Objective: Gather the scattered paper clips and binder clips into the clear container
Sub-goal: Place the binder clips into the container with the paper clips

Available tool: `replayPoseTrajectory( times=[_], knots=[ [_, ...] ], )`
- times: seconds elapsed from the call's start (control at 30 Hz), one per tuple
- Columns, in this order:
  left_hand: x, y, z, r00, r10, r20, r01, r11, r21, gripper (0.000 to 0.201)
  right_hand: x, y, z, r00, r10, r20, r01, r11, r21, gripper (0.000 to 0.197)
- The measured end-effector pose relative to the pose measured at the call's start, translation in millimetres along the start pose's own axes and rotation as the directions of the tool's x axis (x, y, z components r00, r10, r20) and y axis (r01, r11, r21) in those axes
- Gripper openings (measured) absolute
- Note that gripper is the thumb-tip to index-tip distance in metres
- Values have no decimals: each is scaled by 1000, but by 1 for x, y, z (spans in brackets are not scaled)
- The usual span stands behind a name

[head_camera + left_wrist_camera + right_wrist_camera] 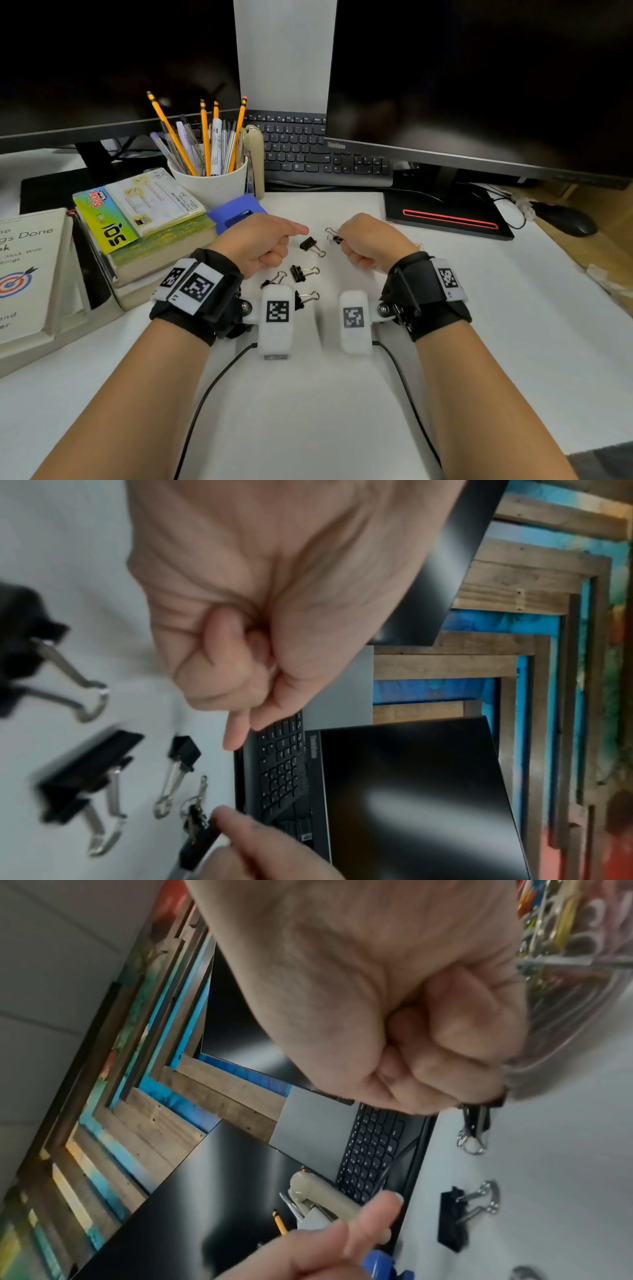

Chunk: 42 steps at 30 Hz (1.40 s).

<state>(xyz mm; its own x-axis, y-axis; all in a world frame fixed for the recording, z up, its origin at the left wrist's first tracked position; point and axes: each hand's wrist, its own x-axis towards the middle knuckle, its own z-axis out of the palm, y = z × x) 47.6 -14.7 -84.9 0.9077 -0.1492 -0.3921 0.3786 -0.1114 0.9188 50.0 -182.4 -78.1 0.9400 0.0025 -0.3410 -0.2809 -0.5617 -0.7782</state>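
My right hand (347,241) pinches a small black binder clip (334,236) by its body, just above the white desk (342,394); the clip's wire handles point away from the hand (476,1121). My left hand (284,240) is curled in a fist with the index finger sticking out, and nothing shows in it. Several black binder clips lie between my hands (311,246) (303,273) (274,279) (306,298). The clear container (582,1001), with coloured clips inside, appears only in the right wrist view, close beside my right hand.
A white mug of pencils and pens (212,185), a blue holder (236,212) and stacked books (154,233) stand to the left. A keyboard (308,147) and two dark monitors lie behind. A monitor base (445,212) and mouse (565,219) sit at right.
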Motion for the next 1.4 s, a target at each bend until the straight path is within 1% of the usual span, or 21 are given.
replayPoseTrajectory(
  times=[0.07,0.17,0.23,0.3,0.37,0.4,0.47,0.5,0.53,0.57,0.63,0.67,0.7,0.77,0.87,0.97,1.03,1.17,1.27,1.33,1.4],
  knots=[
    [1,1,4,1000,11,-11,-10,999,42,29,-2,0,-2,998,21,59,-26,996,81,27],
    [0,-2,9,1000,-22,-16,24,991,134,31,-5,-1,-8,999,29,39,-37,974,223,14],
    [-1,-4,10,999,-34,-31,39,982,187,34,-6,-1,-12,997,63,53,-73,971,227,14],
    [-1,-5,12,999,-44,-25,48,977,209,37,-8,-1,-12,988,79,131,-101,981,166,11],
    [-2,-5,15,998,-49,-27,54,972,230,35,-9,-2,-10,977,74,198,-100,987,122,22],
    [-4,-3,16,999,-42,-35,49,971,233,33,-9,-3,-10,977,60,207,-89,987,135,22],
    [-6,1,16,998,-1,-66,13,984,179,32,-9,-2,-17,986,-10,166,-36,961,274,22],
    [-7,3,15,997,17,-75,-9,994,111,33,-9,0,-25,991,-58,118,7,920,391,24],
    [-7,7,15,997,36,-72,-34,999,32,32,-7,4,-36,992,-108,59,61,846,529,23],
    [-7,10,15,997,54,-57,-57,997,-49,31,-7,8,-47,989,-149,-2,112,733,671,19],
    [-7,19,22,997,74,30,-65,969,-237,24,-4,21,-69,983,-164,-84,148,433,889,16],
    [-7,25,31,992,83,92,-47,940,-337,22,-3,29,-80,984,-145,-102,142,304,942,19],
    [-5,29,38,986,94,139,-27,907,-420,22,-1,37,-86,988,-115,-107,130,215,968,21],
    [1,36,56,976,136,171,-28,853,-521,23,2,49,-88,993,-55,-108,115,140,984,22],
    [14,41,90,976,164,144,-56,826,-562,26,7,58,-83,995,-12,-102,103,101,989,24],
    [26,38,112,980,171,99,-92,838,-538,29,11,59,-78,996,-7,-89,90,67,994,27],
    [33,34,120,981,187,61,-129,847,-515,29,13,59,-77,995,-3,-98,98,71,993,29],
    [40,28,129,984,177,-18,-164,865,-474,30,11,59,-77,994,-23,-108,109,111,988,28],
    [42,29,134,977,197,-78,-211,866,-454,34,12,60,-75,993,-29,-112,116,166,979,28],
    [42,31,137,970,236,-66,-241,871,-429,36,12,60,-74,992,-27,-126,129,219,967,28],
    [41,31,137,968,246,-43,-241,878,-414,35,12,60,-74,991,-22,-135,136,249,959,27]
  ],
)
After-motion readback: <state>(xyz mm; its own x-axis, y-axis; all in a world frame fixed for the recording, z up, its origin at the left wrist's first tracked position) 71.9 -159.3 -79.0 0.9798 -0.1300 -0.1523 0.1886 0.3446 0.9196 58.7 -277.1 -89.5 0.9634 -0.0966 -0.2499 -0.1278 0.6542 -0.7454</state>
